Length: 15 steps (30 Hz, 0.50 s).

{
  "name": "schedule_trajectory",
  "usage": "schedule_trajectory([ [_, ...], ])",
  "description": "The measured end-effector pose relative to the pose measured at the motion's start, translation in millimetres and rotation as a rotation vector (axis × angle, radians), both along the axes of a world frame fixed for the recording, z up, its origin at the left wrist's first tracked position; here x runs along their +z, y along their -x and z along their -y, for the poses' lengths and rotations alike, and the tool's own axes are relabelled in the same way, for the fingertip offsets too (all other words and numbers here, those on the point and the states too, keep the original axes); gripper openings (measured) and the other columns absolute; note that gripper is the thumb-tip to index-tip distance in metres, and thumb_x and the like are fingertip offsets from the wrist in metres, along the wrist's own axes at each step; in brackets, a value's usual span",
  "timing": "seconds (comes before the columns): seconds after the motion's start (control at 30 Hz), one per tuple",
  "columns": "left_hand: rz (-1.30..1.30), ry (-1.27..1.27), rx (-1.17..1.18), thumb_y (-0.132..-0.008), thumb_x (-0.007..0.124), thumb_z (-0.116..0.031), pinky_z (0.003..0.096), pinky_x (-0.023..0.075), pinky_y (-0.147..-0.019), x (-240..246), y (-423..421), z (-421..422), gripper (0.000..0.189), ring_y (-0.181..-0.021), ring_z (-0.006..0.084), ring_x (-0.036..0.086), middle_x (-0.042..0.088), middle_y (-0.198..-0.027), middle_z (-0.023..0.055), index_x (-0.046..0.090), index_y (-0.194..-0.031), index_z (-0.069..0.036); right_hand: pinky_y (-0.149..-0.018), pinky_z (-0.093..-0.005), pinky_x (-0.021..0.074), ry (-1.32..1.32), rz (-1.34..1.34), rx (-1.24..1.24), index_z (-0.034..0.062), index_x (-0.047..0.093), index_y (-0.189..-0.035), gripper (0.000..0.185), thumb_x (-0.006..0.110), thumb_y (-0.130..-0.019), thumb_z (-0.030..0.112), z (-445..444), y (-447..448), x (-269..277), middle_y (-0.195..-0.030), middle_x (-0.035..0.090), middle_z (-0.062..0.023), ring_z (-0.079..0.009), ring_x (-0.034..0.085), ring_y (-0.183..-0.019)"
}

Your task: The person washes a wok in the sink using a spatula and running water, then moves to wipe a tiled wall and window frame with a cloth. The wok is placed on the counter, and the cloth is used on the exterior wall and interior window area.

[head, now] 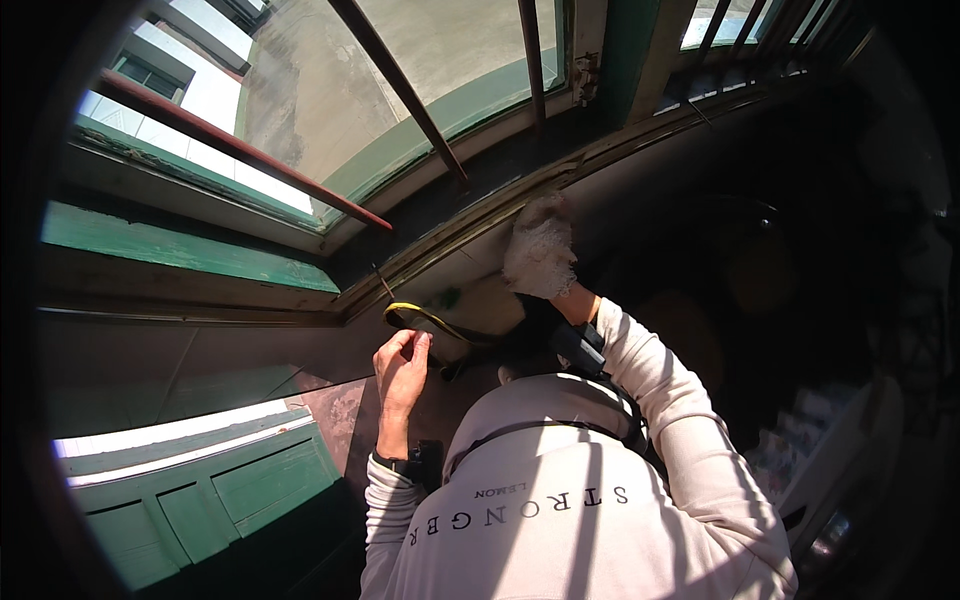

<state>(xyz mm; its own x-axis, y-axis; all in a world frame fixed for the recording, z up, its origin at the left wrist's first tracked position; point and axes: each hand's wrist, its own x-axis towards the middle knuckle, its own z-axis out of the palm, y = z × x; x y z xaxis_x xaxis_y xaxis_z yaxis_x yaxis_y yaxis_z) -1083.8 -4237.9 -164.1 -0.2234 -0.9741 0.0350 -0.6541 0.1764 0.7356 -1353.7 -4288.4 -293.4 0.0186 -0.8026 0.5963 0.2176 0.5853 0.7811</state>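
Note:
My left hand (pixel 401 371) is bare, raised palm inward, with thumb and fingertips drawn together. Right beyond its fingertips a dark band with a yellow edge (pixel 435 318) curves below the window ledge; whether the fingers grip it cannot be told. A fluffy white cloth or mitt (pixel 541 259) covers my right hand (pixel 546 217), hiding its fingers. That hand is up against the lower edge of the wooden window frame (pixel 480 225). A thin metal hook (pixel 382 281) hangs from the frame, above the band.
Reddish metal bars (pixel 247 154) cross the green-framed window (pixel 450 112), with pale paving outside. A green panelled door or cabinet (pixel 217 495) stands at lower left. The right side is in deep shadow, with pale, patterned items (pixel 799 435) at lower right.

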Motion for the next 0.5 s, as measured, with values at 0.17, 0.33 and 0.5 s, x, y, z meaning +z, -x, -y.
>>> schedule_trajectory([
  [0.17,0.089,-0.032,0.022,-0.088,0.068,-0.018,0.0296,0.0493,-0.063,8.8,0.7,-0.7,0.019,-0.064,0.0161,0.063,0.069,-0.074,0.0114,0.069,-0.089,0.002,-0.065,-0.0388,0.0519,-0.105,0.498,0.241,0.0045,0.066,-0.098,0.024,0.053,-0.093,0.024,-0.3,-11.6,-8.9,-0.078,0.062,-0.0082,-0.0201,0.06,-0.07],
  [0.33,0.074,-0.121,0.096,-0.087,0.071,-0.029,0.0324,0.0513,-0.068,7.6,2.0,2.7,0.03,-0.071,0.0196,0.067,0.07,-0.079,0.0148,0.071,-0.095,0.0,-0.068,-0.0423,0.0524,-0.396,1.496,0.669,0.0053,0.066,-0.101,0.028,0.053,-0.091,0.028,-6.8,38.7,-3.9,-0.081,0.062,-0.0091,-0.0232,0.061,-0.075],
  [0.5,0.203,-0.355,-0.038,-0.086,0.063,-0.056,0.0436,0.0511,-0.081,-4.7,6.8,10.5,0.059,-0.093,0.0386,0.066,0.069,-0.094,0.023,0.065,-0.115,-0.004,-0.066,-0.0429,0.0517,-0.594,1.478,0.864,0.0077,0.066,-0.101,0.031,0.052,-0.089,0.033,-9.1,0.3,-20.6,-0.083,0.062,-0.0076,-0.0222,0.061,-0.076],
])
